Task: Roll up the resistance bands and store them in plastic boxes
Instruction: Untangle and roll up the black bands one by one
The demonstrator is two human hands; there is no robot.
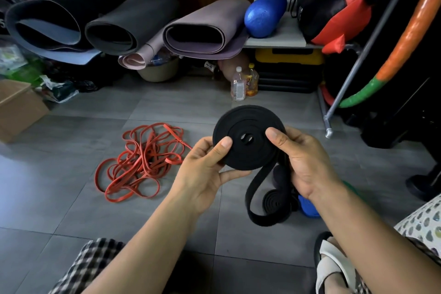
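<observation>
Floor tiles (71, 198) hold tangled red bands (140, 162) left of the left hand (202, 169); it and the right hand (307, 162) pinch a mostly rolled black band (241, 157); boxing seemingly remains.

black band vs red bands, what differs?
The black band is wound into a flat coil, tail hanging; the red bands lie in a loose tangle. The black band is gripped by left hand and right hand; the red bands rest on the floor. Black band looks wider than red bands. Both are flat strips.
</observation>
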